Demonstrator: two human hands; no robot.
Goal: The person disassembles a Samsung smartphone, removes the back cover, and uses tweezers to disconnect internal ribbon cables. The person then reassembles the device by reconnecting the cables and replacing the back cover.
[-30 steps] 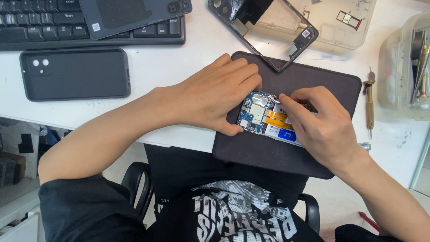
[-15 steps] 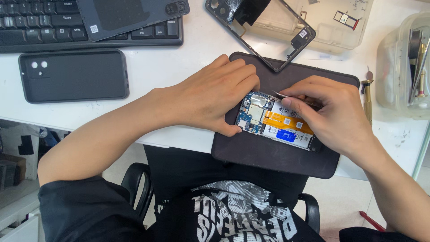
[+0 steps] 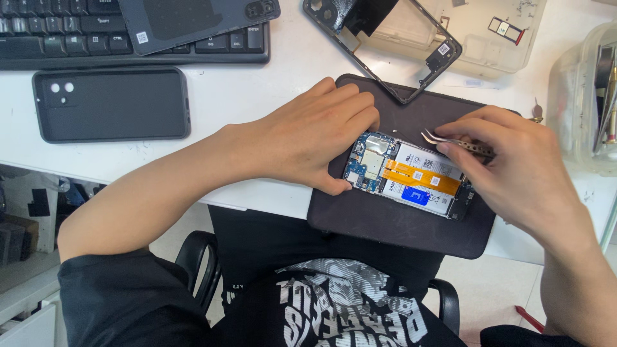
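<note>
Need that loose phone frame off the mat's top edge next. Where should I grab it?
Judging by its pose, take the phone frame by its bare long side rail near the lower right corner, coming from above and the far side. It is an open rim, partly lying on the dark mat; the right hand and tweezers sit just below.

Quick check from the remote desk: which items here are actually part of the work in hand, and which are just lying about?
In use:
- left hand steadying the opened phone
- right hand holding tweezers
- dark work mat

Lying about:
- black phone case
- keyboard
- back cover
- phone frame
- clear parts tray
</note>
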